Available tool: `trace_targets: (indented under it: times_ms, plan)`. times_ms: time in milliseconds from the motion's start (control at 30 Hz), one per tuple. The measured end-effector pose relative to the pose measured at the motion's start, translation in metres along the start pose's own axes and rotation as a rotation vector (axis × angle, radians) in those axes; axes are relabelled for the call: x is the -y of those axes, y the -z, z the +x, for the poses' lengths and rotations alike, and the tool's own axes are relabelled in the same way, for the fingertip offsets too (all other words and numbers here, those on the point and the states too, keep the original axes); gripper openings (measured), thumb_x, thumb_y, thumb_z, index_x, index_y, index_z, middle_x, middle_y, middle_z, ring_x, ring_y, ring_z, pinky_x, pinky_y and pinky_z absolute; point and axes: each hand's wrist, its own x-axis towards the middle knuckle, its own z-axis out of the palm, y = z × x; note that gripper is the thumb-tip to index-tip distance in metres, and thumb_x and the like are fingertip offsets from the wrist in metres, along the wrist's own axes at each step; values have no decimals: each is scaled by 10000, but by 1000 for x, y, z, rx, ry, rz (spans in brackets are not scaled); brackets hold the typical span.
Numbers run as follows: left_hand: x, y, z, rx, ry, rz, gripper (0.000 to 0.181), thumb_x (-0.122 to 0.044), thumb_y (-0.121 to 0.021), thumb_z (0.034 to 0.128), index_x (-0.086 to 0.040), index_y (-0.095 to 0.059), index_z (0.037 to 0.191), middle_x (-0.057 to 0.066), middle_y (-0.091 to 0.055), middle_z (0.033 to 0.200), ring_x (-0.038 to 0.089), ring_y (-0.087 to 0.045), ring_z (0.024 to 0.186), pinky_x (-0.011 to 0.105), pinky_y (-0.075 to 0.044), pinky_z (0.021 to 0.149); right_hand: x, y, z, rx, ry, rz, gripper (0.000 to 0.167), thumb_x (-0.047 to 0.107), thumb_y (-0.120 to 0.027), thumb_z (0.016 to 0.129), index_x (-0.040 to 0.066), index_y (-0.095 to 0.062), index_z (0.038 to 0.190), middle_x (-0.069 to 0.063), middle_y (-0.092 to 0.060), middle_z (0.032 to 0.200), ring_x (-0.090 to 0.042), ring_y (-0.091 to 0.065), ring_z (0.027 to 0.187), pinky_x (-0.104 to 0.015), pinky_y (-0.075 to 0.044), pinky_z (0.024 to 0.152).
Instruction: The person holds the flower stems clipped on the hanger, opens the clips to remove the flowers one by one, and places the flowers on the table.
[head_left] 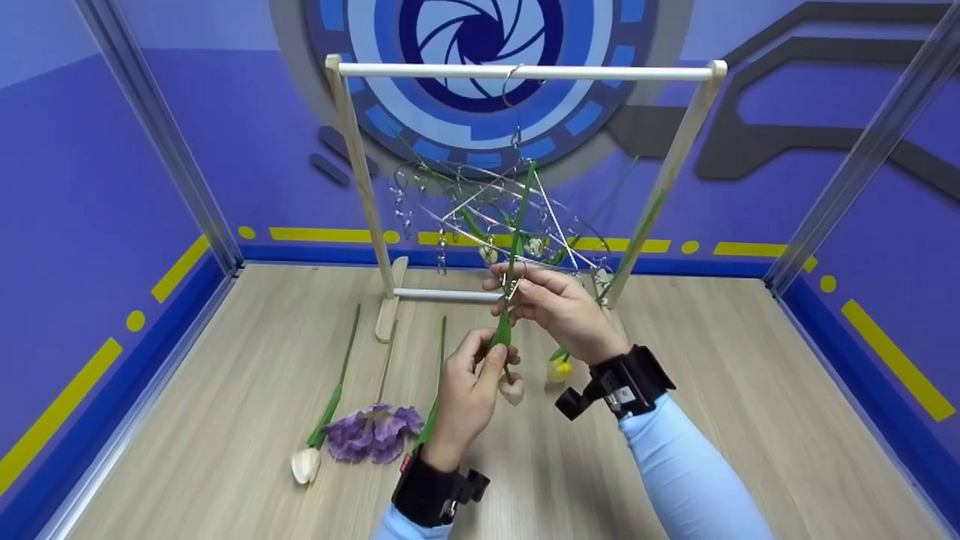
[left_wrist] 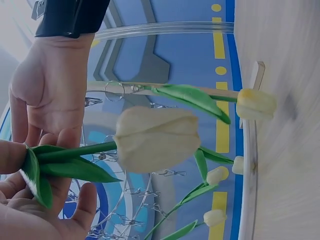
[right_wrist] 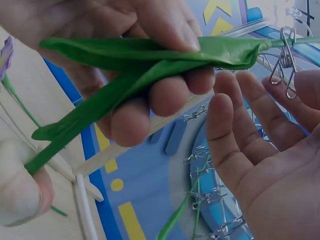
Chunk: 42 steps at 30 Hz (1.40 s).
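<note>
A white tulip hangs head down, its green stem pointing up. My left hand grips it by the stem and leaves, a little above the bloom. My right hand is higher up and pinches a metal clip that sits around the stem. The clip is at the near side of a round wire clip hanger, which hangs by a hook from a wooden rack. A yellowish tulip hangs at the hanger's right, and white tulips hang farther back.
On the table to the left lie a white tulip, a purple flower and another green stem, partly behind my left hand. Blue printed walls enclose the back and sides.
</note>
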Motion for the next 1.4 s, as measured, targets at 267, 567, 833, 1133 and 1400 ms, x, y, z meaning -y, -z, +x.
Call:
trace_targets:
  times_ms: [267, 567, 833, 1133, 1400]
  plan:
    - [-3, 2, 0, -18, 9, 1, 169, -81, -518, 1080, 47, -610, 1138, 182, -677, 946, 347, -699, 786, 443, -615, 707, 0, 6, -2, 29, 64, 6, 308, 172, -529, 1090, 37, -624, 1350, -41, -702, 1244, -167, -666, 950, -295, -538, 821]
    - [-5, 3, -1, -28, -4, 27, 157, -76, -545, 1067, 35, -622, 1149, 167, -663, 957, 180, -665, 832, 434, -614, 671, -1, 8, -6, -37, 86, -78, 202, 172, -565, 1074, 45, -612, 1224, -66, -733, 1083, -158, -700, 866, -269, -547, 781]
    - [-9, 4, -2, -87, -104, 226, 266, -153, -716, 982, -38, -647, 1212, 18, -687, 989, 169, -655, 908, 375, -527, 899, -1, 9, -10, -93, 93, -145, 253, 116, -515, 1089, -80, -552, 1244, -58, -700, 866, -152, -690, 792, -262, -563, 747]
    - [-5, 1, -3, -154, -237, 379, 211, -134, -749, 951, -50, -689, 1136, 17, -679, 1001, 167, -663, 932, 369, -539, 857, -2, 9, -14, -135, 59, -167, 243, 142, -549, 1079, -29, -591, 1246, -68, -689, 902, -160, -690, 786, -278, -571, 749]
    - [3, 0, -2, -242, -318, 501, 126, -53, -760, 910, -36, -729, 1031, 39, -639, 956, 185, -654, 879, 380, -557, 803, -4, 9, -14, -146, 51, -233, 294, 117, -548, 1075, -108, -571, 1263, -66, -681, 889, -157, -687, 779, -277, -573, 747]
